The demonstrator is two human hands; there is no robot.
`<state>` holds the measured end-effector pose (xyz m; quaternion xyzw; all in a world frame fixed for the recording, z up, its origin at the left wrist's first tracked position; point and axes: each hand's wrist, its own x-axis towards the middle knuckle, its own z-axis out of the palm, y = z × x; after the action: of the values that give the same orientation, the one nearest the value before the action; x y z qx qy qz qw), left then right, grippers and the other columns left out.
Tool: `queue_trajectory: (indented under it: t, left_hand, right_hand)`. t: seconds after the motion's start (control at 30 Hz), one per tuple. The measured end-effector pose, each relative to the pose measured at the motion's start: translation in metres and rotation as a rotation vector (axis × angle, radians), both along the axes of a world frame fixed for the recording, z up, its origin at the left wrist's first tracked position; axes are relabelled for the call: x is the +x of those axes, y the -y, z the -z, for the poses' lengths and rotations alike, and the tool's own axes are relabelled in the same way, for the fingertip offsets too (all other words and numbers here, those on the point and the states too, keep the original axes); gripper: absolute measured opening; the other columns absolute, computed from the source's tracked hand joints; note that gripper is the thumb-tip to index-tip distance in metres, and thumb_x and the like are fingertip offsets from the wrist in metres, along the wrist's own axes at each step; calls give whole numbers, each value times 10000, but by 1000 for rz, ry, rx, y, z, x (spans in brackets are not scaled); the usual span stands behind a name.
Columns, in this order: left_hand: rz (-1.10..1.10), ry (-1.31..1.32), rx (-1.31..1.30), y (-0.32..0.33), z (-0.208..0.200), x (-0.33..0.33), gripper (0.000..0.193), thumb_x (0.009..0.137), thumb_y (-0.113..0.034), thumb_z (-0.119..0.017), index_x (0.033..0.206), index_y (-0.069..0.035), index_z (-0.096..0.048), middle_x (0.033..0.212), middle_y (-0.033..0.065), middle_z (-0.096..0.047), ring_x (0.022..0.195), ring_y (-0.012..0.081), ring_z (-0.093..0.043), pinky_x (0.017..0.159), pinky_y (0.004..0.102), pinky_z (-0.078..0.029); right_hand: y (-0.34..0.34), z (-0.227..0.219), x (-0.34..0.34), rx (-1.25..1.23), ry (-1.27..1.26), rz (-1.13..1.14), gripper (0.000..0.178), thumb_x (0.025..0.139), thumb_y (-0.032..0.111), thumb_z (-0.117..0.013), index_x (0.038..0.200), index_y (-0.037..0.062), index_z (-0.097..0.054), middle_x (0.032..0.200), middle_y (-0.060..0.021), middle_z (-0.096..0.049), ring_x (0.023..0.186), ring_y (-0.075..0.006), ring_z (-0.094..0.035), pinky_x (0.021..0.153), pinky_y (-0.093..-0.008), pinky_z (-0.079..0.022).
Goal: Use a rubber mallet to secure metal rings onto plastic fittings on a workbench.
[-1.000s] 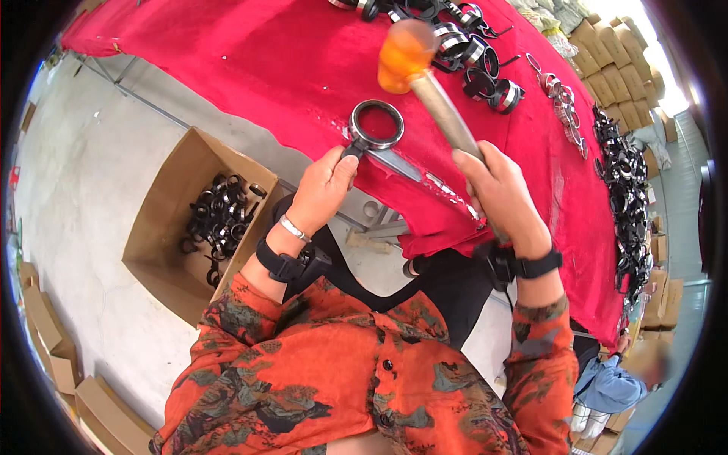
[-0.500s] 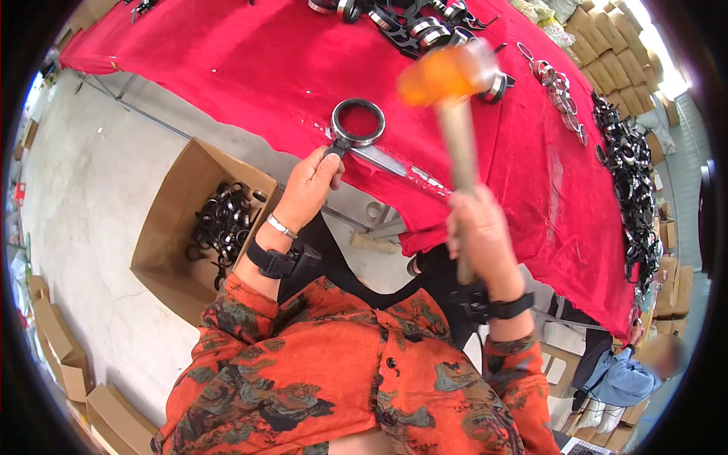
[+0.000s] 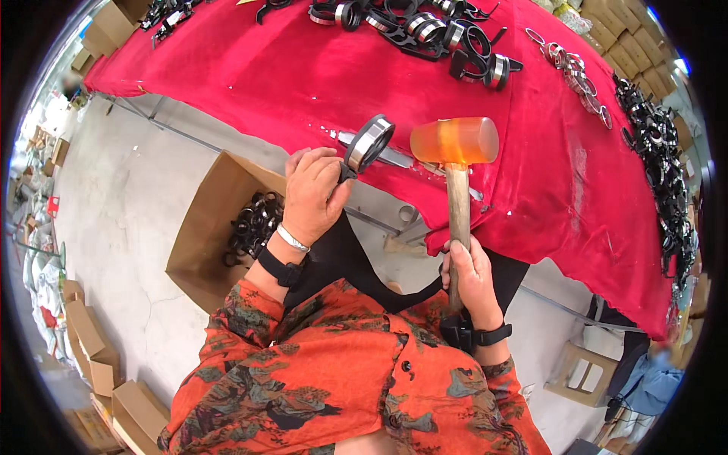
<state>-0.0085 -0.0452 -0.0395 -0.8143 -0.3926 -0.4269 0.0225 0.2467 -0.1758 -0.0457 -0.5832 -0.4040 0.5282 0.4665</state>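
My left hand point(image 3: 315, 188) is closed around the short black handle of a ring-shaped part point(image 3: 369, 144), whose round head is black with a silver metal band. The ring is tilted on edge above the near side of the red-covered table. My right hand point(image 3: 472, 277) grips the wooden handle of a mallet point(image 3: 459, 201), held upright with its translucent amber head over the cloth. Mallet and ring are apart. A flat metal bar point(image 3: 396, 158) lies at the table edge, partly behind the ring.
On the red cloth point(image 3: 280, 83) lie several black and silver ring parts point(image 3: 425, 30) at the back, loose metal rings point(image 3: 576, 80), and a long heap of black parts point(image 3: 663, 167) along the right. A cardboard box point(image 3: 201, 220) holding black parts stands left below the table. A person in blue point(image 3: 652, 387) is at lower right.
The mallet has come down from a blurred swing and is now steady and upright. My left hand has turned the ring from lying flat to standing on edge.
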Motion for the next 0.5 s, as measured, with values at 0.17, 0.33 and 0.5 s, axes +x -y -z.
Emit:
queue_trajectory:
  t: [0.17,0.33,0.5]
  left_hand:
    - [-10,-31,55,4,-6,1,144,727,-109,-661,803,-25,-572,866,105,-603,962,312,-582,884,438,-396]
    - [-97,-90,20,13,-5,-7,184,734,-125,-660,876,-23,-601,904,111,-620,975,305,-582,897,446,-397]
    - [-643,-305,-172,33,27,-94,246,802,-199,-636,994,-46,-635,1024,137,-642,1011,324,-582,909,451,-405]
  right_hand:
    - [-3,7,3,0,-87,-54,275,969,317,-512,988,43,-520,661,-3,-500,532,-80,-493,479,-237,-411]
    - [-5,15,9,29,-125,-78,300,969,321,-502,1023,26,-512,678,-19,-506,537,-93,-498,479,-244,-423]
    - [-5,23,14,6,-198,-78,247,955,267,-543,976,20,-547,677,-2,-524,548,-81,-516,494,-246,-432]
